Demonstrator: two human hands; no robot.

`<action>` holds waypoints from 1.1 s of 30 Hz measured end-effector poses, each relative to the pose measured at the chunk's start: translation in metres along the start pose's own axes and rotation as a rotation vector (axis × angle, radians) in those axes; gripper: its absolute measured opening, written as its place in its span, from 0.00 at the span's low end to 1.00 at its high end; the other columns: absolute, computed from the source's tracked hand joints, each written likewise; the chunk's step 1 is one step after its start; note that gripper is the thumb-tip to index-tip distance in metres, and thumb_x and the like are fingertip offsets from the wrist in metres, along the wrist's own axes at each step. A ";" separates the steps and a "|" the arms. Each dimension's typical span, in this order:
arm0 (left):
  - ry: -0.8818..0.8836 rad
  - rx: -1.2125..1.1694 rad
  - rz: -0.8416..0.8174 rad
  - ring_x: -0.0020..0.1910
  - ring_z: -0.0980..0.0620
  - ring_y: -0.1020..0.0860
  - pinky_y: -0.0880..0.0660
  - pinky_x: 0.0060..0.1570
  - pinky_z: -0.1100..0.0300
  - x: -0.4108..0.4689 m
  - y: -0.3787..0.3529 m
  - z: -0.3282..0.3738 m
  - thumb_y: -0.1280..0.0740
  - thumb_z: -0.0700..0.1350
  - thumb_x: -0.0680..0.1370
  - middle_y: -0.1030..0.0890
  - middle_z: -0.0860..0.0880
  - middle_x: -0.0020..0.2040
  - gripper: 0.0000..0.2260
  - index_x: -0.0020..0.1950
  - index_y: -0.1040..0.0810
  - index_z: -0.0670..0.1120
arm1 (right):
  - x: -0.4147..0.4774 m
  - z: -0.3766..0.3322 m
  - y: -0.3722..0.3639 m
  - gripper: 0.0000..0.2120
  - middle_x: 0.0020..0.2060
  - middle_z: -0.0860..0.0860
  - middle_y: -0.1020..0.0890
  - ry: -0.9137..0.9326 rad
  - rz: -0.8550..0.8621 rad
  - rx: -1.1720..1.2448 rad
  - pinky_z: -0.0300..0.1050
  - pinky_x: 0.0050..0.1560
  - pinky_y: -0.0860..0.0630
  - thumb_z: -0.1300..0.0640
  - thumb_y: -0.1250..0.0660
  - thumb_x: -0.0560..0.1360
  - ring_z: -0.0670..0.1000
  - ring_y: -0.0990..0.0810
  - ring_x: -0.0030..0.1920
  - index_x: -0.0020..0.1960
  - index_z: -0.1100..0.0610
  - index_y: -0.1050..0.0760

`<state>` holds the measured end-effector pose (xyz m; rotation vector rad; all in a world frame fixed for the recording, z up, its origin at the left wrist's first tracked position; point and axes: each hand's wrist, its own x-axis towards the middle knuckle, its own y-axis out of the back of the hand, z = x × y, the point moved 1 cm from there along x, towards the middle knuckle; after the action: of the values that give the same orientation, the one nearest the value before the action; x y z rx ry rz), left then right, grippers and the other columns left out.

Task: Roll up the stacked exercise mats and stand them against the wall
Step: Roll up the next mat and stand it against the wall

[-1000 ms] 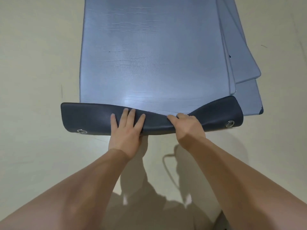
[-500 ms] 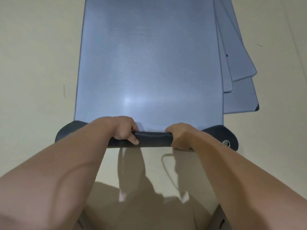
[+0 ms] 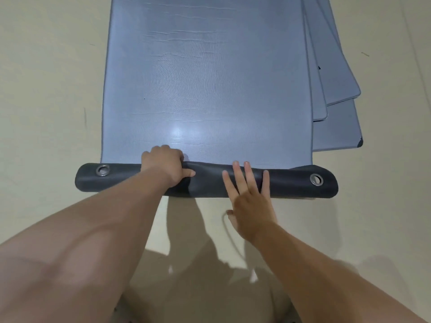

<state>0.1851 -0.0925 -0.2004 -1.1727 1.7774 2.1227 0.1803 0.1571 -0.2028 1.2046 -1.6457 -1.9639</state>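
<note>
Rolling stage: head view; first turns of the top mat [image 3: 205, 89] are in hand. Its dark rolled end [image 3: 210, 185] lies across the near edge of the stack on the floor [image 3: 46, 89].
Left hand [image 3: 165, 167]: grip clamped round the roll, fingers curled over its far side.
Right hand [image 3: 250, 201]: grip apart, straight fingers flat on the roll.
Lower mats [image 3: 338, 85]: flat, fanned out at right, not yet rolled.
Next move (judgement): even forward push from both hands, keeping the roll tight and square to the mat's sides.
Change from 0.5 s ago: right hand has released its clasp and lies flat; left eyelet [image 3: 102, 170] now shows.
</note>
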 end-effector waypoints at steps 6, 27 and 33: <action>-0.176 0.089 0.541 0.55 0.39 0.29 0.34 0.53 0.45 -0.041 -0.032 0.018 0.28 0.50 0.76 0.25 0.44 0.56 0.15 0.59 0.25 0.47 | 0.032 0.007 -0.008 0.58 0.80 0.62 0.72 -0.033 -0.061 -0.129 0.75 0.74 0.68 0.33 0.36 0.78 0.64 0.72 0.80 0.77 0.57 0.80; -0.216 0.140 0.188 0.83 0.46 0.51 0.56 0.78 0.40 -0.036 -0.041 0.013 0.42 0.39 0.83 0.47 0.48 0.84 0.32 0.84 0.52 0.51 | 0.034 0.021 -0.008 0.41 0.77 0.66 0.31 -0.052 0.150 -0.153 0.80 0.73 0.43 0.64 0.26 0.71 0.70 0.34 0.77 0.81 0.54 0.35; -0.178 -0.019 0.180 0.82 0.49 0.47 0.55 0.79 0.42 -0.034 -0.017 0.013 0.38 0.46 0.80 0.41 0.51 0.82 0.30 0.82 0.43 0.53 | 0.071 0.037 0.027 0.41 0.84 0.56 0.45 -0.049 -0.216 -0.072 0.74 0.79 0.56 0.56 0.35 0.81 0.62 0.50 0.84 0.85 0.46 0.57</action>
<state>0.2116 -0.0636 -0.1921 -0.8252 1.8475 2.2650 0.1028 0.1247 -0.2069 1.3660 -1.5080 -2.1773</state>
